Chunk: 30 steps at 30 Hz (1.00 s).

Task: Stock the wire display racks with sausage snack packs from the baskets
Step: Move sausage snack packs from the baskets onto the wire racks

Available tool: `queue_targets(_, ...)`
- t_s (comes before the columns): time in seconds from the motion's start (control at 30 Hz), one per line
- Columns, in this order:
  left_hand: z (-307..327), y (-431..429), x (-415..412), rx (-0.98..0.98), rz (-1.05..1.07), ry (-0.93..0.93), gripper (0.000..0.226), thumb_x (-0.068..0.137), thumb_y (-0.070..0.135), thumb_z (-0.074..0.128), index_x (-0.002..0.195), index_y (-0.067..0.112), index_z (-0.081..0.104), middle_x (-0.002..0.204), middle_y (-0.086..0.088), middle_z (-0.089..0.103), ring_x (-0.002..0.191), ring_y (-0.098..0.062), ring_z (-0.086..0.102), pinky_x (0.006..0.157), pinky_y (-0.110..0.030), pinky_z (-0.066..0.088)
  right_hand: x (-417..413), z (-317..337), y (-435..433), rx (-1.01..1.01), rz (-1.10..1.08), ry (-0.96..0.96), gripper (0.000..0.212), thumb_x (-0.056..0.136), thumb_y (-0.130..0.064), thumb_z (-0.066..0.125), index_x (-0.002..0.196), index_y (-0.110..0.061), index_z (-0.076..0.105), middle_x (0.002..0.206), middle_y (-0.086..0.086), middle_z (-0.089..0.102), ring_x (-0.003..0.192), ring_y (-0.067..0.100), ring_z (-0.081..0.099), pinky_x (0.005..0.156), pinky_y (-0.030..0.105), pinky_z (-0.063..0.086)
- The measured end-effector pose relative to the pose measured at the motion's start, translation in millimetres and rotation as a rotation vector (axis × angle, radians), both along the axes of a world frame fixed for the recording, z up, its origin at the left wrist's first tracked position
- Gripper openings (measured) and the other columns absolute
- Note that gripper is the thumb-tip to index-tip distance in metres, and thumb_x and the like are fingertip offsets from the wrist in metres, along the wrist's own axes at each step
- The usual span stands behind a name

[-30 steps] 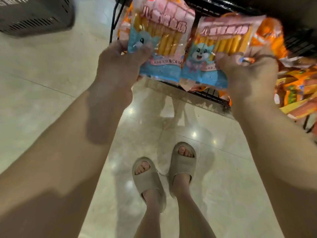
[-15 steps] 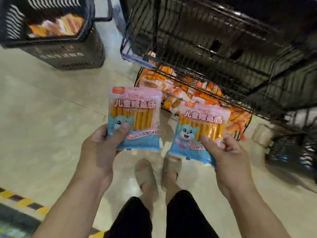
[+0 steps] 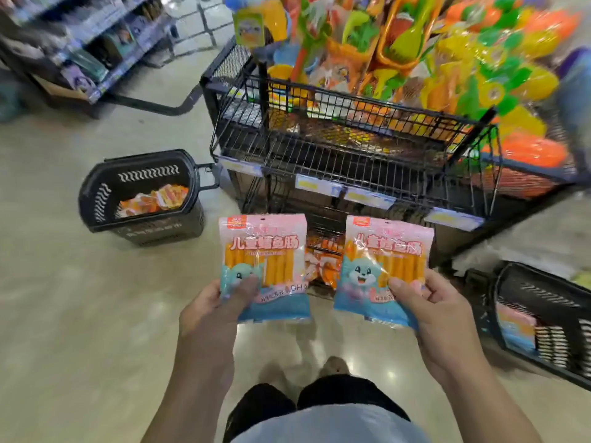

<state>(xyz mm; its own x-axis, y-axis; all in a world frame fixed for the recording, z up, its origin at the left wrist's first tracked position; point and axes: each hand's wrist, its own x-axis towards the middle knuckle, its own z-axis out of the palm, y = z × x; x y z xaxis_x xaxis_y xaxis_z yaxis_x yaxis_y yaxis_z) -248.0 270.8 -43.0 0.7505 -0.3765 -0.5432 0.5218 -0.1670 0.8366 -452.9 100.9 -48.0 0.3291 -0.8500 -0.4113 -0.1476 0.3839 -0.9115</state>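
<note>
Wire rack (image 3: 351, 155) stands beyond both grips, lower tiers hidden behind packs. Basket (image 3: 96, 199) w/ orange packs (image 3: 153, 199) far left of grips; second basket (image 3: 550, 302) at right, cut off. Left hand (image 3: 217, 311) pinches a sausage pack (image 3: 265, 260), right hand (image 3: 444, 321) a second pack (image 3: 387, 260), fronts up, prob. to check labels. Small print blurred.

The floor (image 3: 80, 314) is pale beige, smooth and glossy, and a small bright glint of overhead light (image 3: 389, 375) reflects low in the middle. At upper left a tiered store shelf (image 3: 105, 55) of boxed goods (too blurred to read) stands on a dark curved foot (image 3: 160, 107). At upper right hang bright plastic toys (image 3: 447, 46) in yellow, green and orange, with spades and rakes among them.
</note>
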Motion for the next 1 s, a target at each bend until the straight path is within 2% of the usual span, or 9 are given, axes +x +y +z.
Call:
queue_targets(0.1,27,-18,-11,-0.085,-0.062,-0.026,0.018,0.089,0.018,0.076,0.106,0.013,0.073,0.097,-0.005,0.08,0.091,-0.021,0.076,0.087,-0.038,0.054,-18,33,-6,-0.074,-0.02,-0.02,0.035,0.08,-0.022,0.075,0.112,-0.009,0.071,0.103,0.008,0.08,0.099,0.027,0.077,0.087,0.045,0.057)
queue_targets(0.23,54,-50,-42,-0.174,-0.135,-0.076,0.024,0.089,0.015,0.074,0.112,0.011,0.073,0.103,-0.009,0.079,0.095,-0.024,0.076,0.091,-0.039,0.055,-63,55,-17,-0.153,-0.097,-0.069,0.037,0.08,-0.023,0.076,0.113,-0.01,0.071,0.105,0.008,0.079,0.101,0.028,0.076,0.09,0.047,0.058)
queue_targets(0.4,76,-93,-113,-0.219,-0.269,-0.13,0.016,0.091,0.01,0.071,0.107,0.011,0.072,0.097,-0.007,0.08,0.084,-0.018,0.077,0.071,-0.03,0.06,-147,66,-33,-0.196,-0.227,-0.146,0.035,0.079,-0.022,0.076,0.112,-0.013,0.073,0.104,0.008,0.08,0.1,0.027,0.077,0.088,0.043,0.057)
queue_targets(0.6,86,-151,-240,-0.218,-0.457,-0.126,0.02,0.091,0.017,0.073,0.109,0.011,0.071,0.1,-0.009,0.08,0.09,-0.024,0.078,0.077,-0.037,0.06,-285,73,-51,-0.194,-0.415,-0.203,0.033,0.081,-0.012,0.075,0.114,-0.007,0.07,0.102,0.011,0.08,0.096,0.029,0.077,0.082,0.04,0.064)
queue_targets(0.67,86,-170,-286,-0.209,-0.523,-0.119,0.021,0.091,0.02,0.074,0.11,0.012,0.072,0.1,-0.009,0.08,0.094,-0.027,0.077,0.087,-0.044,0.058,-331,71,-56,-0.185,-0.485,-0.214,0.036,0.08,-0.013,0.075,0.115,-0.007,0.07,0.104,0.012,0.079,0.098,0.03,0.077,0.084,0.042,0.063)
queue_targets(0.73,86,-187,-329,-0.204,-0.58,-0.121,0.018,0.092,0.019,0.074,0.108,0.012,0.072,0.099,-0.009,0.08,0.095,-0.028,0.077,0.089,-0.046,0.058,-375,69,-57,-0.175,-0.542,-0.219,0.035,0.082,-0.013,0.075,0.116,-0.008,0.07,0.106,0.011,0.079,0.101,0.03,0.076,0.088,0.046,0.063)
queue_targets(0.87,92,-220,-399,-0.19,-0.694,-0.107,0.017,0.092,0.016,0.073,0.108,0.01,0.072,0.097,-0.009,0.08,0.092,-0.025,0.078,0.077,-0.038,0.062,-447,73,-58,-0.159,-0.671,-0.223,0.033,0.082,-0.013,0.075,0.115,-0.008,0.071,0.106,0.012,0.079,0.099,0.031,0.077,0.09,0.048,0.059)
queue_targets(0.93,94,-240,-427,-0.182,-0.744,-0.088,0.017,0.092,0.016,0.072,0.108,0.009,0.072,0.097,-0.01,0.08,0.089,-0.024,0.078,0.065,-0.03,0.063,-476,72,-65,-0.159,-0.734,-0.213,0.026,0.085,-0.011,0.075,0.111,-0.009,0.072,0.104,0.012,0.079,0.096,0.031,0.077,0.089,0.047,0.057)
queue_targets(1.0,93,-259,-446,-0.171,-0.78,-0.08,0.018,0.092,0.018,0.073,0.108,0.01,0.071,0.096,-0.01,0.08,0.087,-0.024,0.078,0.061,-0.028,0.061,-496,68,-76,-0.154,-0.786,-0.186,0.019,0.088,-0.009,0.075,0.107,-0.011,0.073,0.102,0.012,0.079,0.093,0.029,0.077,0.086,0.044,0.057)
